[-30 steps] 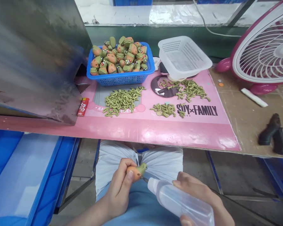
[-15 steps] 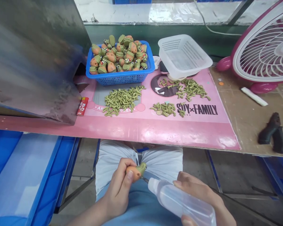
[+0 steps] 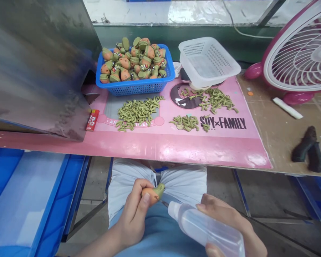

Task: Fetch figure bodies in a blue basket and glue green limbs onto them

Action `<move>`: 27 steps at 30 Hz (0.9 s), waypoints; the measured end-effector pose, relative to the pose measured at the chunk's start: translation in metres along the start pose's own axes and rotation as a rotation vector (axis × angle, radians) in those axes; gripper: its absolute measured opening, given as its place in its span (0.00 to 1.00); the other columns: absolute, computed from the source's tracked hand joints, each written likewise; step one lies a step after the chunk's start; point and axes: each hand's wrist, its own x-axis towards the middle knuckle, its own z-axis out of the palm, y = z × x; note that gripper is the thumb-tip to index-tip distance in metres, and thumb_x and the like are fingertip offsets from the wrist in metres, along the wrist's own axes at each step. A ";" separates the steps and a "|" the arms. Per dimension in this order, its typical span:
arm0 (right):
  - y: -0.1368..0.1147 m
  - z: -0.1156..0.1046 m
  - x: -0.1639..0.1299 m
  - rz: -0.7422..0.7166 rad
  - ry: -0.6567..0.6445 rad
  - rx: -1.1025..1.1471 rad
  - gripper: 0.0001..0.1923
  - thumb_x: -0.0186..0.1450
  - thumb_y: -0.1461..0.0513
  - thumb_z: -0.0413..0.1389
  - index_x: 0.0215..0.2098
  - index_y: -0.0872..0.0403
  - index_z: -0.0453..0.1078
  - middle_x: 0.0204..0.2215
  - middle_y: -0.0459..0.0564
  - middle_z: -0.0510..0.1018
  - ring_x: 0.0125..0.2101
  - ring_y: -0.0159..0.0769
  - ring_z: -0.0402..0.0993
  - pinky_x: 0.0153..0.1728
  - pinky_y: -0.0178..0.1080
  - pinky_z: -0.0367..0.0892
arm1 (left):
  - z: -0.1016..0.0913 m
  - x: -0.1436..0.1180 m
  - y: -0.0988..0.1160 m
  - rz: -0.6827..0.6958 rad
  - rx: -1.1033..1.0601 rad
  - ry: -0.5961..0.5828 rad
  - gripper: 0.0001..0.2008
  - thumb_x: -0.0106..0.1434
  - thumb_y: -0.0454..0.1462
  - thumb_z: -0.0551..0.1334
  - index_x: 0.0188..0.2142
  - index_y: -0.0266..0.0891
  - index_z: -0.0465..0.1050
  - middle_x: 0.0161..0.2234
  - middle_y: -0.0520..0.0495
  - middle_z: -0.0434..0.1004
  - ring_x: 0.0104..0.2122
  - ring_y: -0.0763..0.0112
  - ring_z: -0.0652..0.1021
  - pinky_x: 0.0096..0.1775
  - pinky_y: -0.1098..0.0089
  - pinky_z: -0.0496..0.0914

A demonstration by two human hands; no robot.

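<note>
Bench [image 3: 278,125] carries pink mat [image 3: 176,142], fan [image 3: 296,53], black tool [image 3: 307,148].

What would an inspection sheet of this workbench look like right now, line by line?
Surface: pink printed mat over a brown bench top.
Job's things: orange and green toy figure; clear squeeze bottle, nozzle pointed at it.
Clutter: blue basket heaped with figures; white basket; piles of green pieces; red packet; black tool.
Grips: left hand holds the figure; right hand holds the bottle.
Cables: white cord behind the bench.
Surroundings: pink fan; metal housing; blue bin.
</note>
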 end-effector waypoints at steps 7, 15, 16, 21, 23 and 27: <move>0.003 0.002 0.002 -0.014 0.003 -0.021 0.14 0.63 0.61 0.48 0.46 0.58 0.64 0.18 0.45 0.62 0.14 0.33 0.58 0.14 0.38 0.56 | 0.001 0.000 0.001 -0.011 0.013 0.022 0.14 0.65 0.47 0.46 0.38 0.43 0.62 0.26 0.54 0.67 0.27 0.71 0.67 0.32 0.71 0.61; -0.002 -0.001 0.002 0.024 -0.003 -0.031 0.14 0.63 0.60 0.49 0.46 0.56 0.64 0.18 0.46 0.64 0.15 0.35 0.61 0.14 0.38 0.57 | 0.000 -0.002 -0.001 0.020 0.049 -0.008 0.13 0.65 0.45 0.45 0.38 0.43 0.62 0.26 0.54 0.67 0.27 0.71 0.68 0.31 0.72 0.62; -0.002 -0.001 0.003 0.036 -0.008 -0.038 0.13 0.63 0.60 0.49 0.45 0.56 0.64 0.18 0.46 0.64 0.15 0.35 0.62 0.15 0.38 0.57 | 0.000 -0.002 -0.001 0.027 0.052 -0.017 0.12 0.66 0.45 0.45 0.38 0.43 0.62 0.26 0.54 0.67 0.27 0.71 0.68 0.31 0.72 0.62; -0.003 0.000 0.004 0.052 -0.054 -0.045 0.12 0.64 0.59 0.48 0.45 0.55 0.63 0.21 0.48 0.68 0.15 0.34 0.63 0.16 0.38 0.60 | 0.000 0.001 -0.002 0.084 0.093 -0.067 0.10 0.67 0.42 0.43 0.40 0.45 0.59 0.25 0.55 0.66 0.25 0.72 0.68 0.29 0.73 0.62; -0.003 -0.001 0.005 0.056 -0.074 -0.030 0.12 0.64 0.60 0.48 0.45 0.55 0.63 0.21 0.49 0.68 0.16 0.34 0.63 0.15 0.37 0.59 | -0.001 0.002 -0.002 0.142 0.141 -0.074 0.09 0.67 0.41 0.43 0.40 0.45 0.59 0.23 0.56 0.64 0.22 0.72 0.67 0.27 0.73 0.61; -0.003 -0.002 0.006 0.043 -0.089 -0.010 0.12 0.64 0.62 0.47 0.45 0.56 0.64 0.20 0.48 0.67 0.15 0.33 0.62 0.13 0.36 0.58 | -0.002 0.002 -0.002 0.205 0.240 -0.061 0.08 0.67 0.40 0.43 0.41 0.45 0.57 0.23 0.56 0.65 0.22 0.72 0.67 0.26 0.72 0.62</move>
